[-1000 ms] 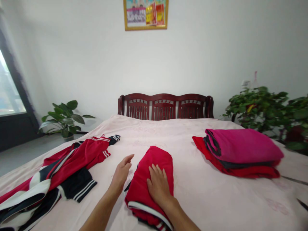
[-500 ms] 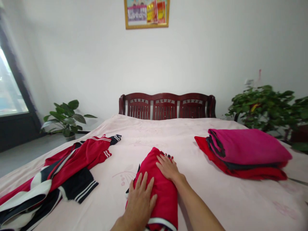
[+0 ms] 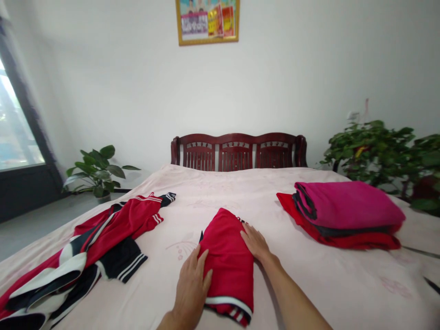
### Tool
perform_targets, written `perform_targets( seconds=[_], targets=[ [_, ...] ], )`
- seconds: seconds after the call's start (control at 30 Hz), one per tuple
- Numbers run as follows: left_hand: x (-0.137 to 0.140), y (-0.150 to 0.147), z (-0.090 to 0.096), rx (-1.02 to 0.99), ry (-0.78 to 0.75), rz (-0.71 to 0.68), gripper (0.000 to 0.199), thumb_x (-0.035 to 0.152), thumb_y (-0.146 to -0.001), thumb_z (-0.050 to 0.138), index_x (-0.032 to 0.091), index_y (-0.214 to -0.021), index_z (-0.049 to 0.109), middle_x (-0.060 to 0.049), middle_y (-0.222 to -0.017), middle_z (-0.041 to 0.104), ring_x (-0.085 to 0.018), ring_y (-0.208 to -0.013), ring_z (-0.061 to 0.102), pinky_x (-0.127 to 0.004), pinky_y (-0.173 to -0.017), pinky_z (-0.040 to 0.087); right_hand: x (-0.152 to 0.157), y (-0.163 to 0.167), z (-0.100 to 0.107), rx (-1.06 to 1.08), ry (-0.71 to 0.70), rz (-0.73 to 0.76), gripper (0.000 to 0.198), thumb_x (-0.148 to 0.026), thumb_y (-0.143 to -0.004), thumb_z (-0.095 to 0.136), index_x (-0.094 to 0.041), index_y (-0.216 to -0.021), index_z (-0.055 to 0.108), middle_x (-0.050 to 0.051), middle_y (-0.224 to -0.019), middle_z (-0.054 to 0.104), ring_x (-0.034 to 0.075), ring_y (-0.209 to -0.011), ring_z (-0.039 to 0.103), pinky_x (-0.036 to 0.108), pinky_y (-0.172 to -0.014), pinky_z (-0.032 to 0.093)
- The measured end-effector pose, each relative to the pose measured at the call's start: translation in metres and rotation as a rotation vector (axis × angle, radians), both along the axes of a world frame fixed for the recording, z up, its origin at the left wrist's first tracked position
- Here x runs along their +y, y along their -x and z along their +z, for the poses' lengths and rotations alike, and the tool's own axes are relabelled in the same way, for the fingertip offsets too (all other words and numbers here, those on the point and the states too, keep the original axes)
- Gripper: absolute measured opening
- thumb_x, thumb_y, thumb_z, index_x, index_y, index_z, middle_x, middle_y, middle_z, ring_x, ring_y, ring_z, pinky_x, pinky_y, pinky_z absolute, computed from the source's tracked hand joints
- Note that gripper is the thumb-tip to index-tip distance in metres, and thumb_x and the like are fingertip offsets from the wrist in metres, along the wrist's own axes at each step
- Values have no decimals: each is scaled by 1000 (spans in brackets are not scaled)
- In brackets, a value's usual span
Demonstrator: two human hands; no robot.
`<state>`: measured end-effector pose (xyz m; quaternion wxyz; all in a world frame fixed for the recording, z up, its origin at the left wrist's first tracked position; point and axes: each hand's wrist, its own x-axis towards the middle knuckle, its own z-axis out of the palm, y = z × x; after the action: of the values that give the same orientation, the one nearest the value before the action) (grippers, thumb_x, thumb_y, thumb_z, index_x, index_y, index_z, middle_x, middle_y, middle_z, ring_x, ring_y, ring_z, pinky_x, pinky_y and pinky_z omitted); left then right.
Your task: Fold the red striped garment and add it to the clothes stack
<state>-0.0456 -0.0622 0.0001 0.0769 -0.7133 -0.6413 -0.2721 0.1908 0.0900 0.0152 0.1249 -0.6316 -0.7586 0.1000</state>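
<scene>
Head view, only one. Left hand is lying flat on the left edge of the folded red garment, fingers stretched out and close together, tips resting on the red cloth, palm partly on the sheet; not gripping anything. Right hand is pressing the garment's right edge further up, fingers spread a little and flat, holding nothing. The garment is sitting mid-bed just ahead of the person, folded into a long packet, white and dark striped hem showing at the near end.

Counting: one folded red garment under the hands. One unfolded red, black and white tracksuit jacket is sprawling on the left of the bed, well apart from the hands. One stack of folded clothes is sitting on the right, magenta piece on top, a dark layer and a red one below; exact piece count cannot be told. One dark wooden headboard at the far end. Two potted plants, one left on the floor, one right. One framed picture on the wall.
</scene>
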Motion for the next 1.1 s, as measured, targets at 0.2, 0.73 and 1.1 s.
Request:
perform_targets(
  seconds=[0.2,0.73,1.1],
  targets=[
    [-28,4,18,31,-126,-367,43,30,-86,66,29,-130,63,-8,-130,64,-29,-124,55,-50,-111,42,-41,-28,-10,6,-70,-25,58,-37,-101,24,-18,-153,38,9,-160,37,23,-149,29,45,-122,16],
    [-37,10,27,-192,-45,-354,27,31,-102,41,25,-93,66,-2,-85,68,-17,-81,65,-29,-76,49,-71,-33,-20,10,-190,-11,53,-34,-103,23,-17,-140,56,10,-150,52,23,-143,41,42,-121,24],
    [-14,27,25,-564,261,74,21,44,-86,55,24,-92,54,3,-76,62,-19,-72,62,-29,-68,41,-63,-27,-7,199,-145,-146,54,-39,-101,23,-18,-129,64,9,-136,63,22,-129,54,37,-112,34]
  ],
)
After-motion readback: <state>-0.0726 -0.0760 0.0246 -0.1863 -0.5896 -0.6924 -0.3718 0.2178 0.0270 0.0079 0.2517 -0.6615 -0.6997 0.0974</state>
